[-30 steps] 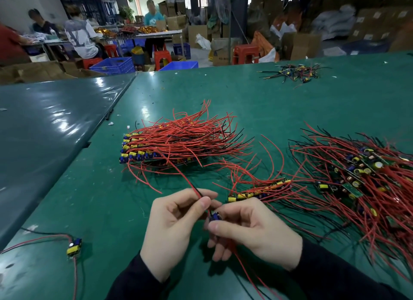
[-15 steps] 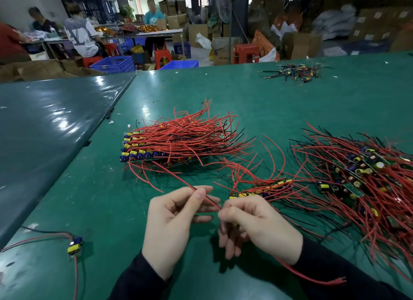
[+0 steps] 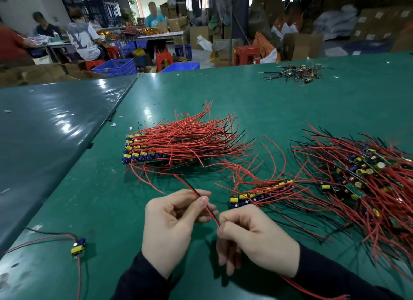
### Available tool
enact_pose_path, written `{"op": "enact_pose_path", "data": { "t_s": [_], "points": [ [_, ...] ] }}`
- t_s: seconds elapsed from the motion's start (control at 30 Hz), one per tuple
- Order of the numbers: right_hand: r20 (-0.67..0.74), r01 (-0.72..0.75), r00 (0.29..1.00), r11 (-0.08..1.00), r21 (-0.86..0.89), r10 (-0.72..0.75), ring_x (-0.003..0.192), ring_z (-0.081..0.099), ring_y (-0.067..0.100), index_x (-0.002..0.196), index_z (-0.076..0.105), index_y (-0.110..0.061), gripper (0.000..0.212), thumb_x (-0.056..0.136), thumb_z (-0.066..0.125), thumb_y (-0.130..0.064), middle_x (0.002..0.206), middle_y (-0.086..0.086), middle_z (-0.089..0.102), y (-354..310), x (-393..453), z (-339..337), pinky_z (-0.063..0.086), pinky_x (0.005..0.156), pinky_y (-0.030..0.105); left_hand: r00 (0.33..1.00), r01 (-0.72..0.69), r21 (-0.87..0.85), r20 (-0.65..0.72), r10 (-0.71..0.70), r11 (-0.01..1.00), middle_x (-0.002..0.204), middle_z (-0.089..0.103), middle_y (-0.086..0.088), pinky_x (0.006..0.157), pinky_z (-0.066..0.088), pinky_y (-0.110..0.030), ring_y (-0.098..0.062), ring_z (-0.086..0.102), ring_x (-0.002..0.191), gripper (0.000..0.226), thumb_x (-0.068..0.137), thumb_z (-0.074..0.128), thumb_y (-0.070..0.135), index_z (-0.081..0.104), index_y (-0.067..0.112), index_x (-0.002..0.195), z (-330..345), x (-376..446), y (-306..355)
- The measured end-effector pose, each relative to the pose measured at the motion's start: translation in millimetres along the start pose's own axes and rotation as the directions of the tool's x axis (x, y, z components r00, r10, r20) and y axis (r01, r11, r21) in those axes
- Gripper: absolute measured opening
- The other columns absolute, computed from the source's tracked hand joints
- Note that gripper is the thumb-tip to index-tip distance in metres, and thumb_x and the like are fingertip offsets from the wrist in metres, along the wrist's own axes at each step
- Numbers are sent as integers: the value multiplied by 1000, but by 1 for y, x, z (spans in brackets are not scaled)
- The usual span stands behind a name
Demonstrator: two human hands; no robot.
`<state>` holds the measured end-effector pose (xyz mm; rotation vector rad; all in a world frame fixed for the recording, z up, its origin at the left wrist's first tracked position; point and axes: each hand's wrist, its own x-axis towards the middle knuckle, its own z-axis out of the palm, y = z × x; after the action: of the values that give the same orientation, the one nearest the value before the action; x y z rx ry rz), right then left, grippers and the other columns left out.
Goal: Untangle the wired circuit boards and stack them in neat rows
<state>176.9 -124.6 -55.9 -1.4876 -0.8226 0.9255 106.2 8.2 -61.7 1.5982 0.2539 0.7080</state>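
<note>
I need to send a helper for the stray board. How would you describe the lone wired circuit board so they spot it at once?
On the green table, look at the near left corner, left of the person's left hand. The lone wired circuit board lies there by itself, yellow and blue parts with a red and a black wire, apart from every pile.
</note>
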Motion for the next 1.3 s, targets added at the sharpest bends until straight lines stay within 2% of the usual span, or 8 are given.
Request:
{"op": "enact_pose_path", "data": {
  "t_s": [0.1, 0.23, 0.37, 0.77, 0.87, 1.0, 1.13, 1.3],
  "points": [
    [-3, 6, 1000, 1000, 6, -6, 39, 57, 14, 49, 47, -20, 26, 74, 44, -15, 53, 5, 62, 0, 1, -2, 40, 39, 18, 999, 9, -99, -45, -14, 995, 72, 73, -13, 56, 54, -20, -25, 72, 67, 12, 81, 59, -6, 69, 1, 83, -4, 4, 3],
    [14, 0, 1000, 1000, 6, 0, 38, 56, 14, 48, 47, -20, 27, 75, 45, -15, 53, 5, 62, 2, 2, -1, 40, 40, 19, 995, -16, -98, -104, 6, 995, 70, 72, -14, 55, 55, -21, -28, 72, 64, 16, 80, 59, -13, 69, -1, 77, -4, 4, 2],
    [22, 4, 1000, 1000, 13, -5, 38, 56, 13, 47, 47, -21, 29, 75, 45, -15, 54, 6, 62, 2, 3, -1, 40, 40, 19, 989, -24, -152, -151, 1, 988, 74, 73, -14, 56, 55, -21, -28, 72, 67, 12, 80, 60, -9, 67, -1, 86, -9, 7, 3],
    [46, 3, 999, 1000, 11, -4, 39, 57, 12, 49, 48, -20, 29, 77, 45, -13, 53, 4, 62, 6, 4, -3, 41, 39, 16, 959, -71, -133, -281, 32, 989, 70, 72, -12, 56, 55, -19, -27, 72, 66, 12, 84, 58, -9, 67, -1, 82, -18, 13, 2],
    [47, -12, 999, 1000, 15, 11, 40, 58, 12, 51, 49, -19, 26, 76, 46, -14, 54, 5, 63, 8, 6, -4, 41, 40, 17, 960, -70, -145, -277, 27, 987, 72, 73, -11, 56, 55, -20, -27, 72, 68, 13, 84, 58, -8, 67, 1, 86, -17, 13, 2],
    [52, -12, 999, 1000, 22, 11, 41, 59, 13, 52, 51, -19, 27, 78, 47, -14, 56, 6, 64, 9, 6, -6, 43, 40, 18, 938, -149, -97, -329, 109, 984, 71, 72, -12, 56, 56, -21, -27, 72, 65, 18, 84, 57, -11, 68, 4, 85, -17, 12, 1],
    [59, -27, 998, 1000, 11, 27, 41, 58, 13, 52, 50, -19, 27, 78, 47, -15, 56, 5, 64, 9, 6, -5, 43, 40, 18, 938, -147, -98, -328, 108, 984, 73, 72, -11, 57, 57, -24, -26, 72, 66, 24, 83, 59, -8, 69, 10, 95, -18, 13, -1],
    [88, -45, 995, 998, 35, 41, 44, 60, 12, 65, 54, -10, 24, 88, 52, -14, 59, 5, 65, 6, 2, -3, 44, 42, 19, 922, -179, -92, -362, 134, 980, 71, 73, -10, 57, 57, -24, -29, 72, 66, 23, 83, 60, -9, 72, 10, 84, -21, 14, -2]
  ]
}}
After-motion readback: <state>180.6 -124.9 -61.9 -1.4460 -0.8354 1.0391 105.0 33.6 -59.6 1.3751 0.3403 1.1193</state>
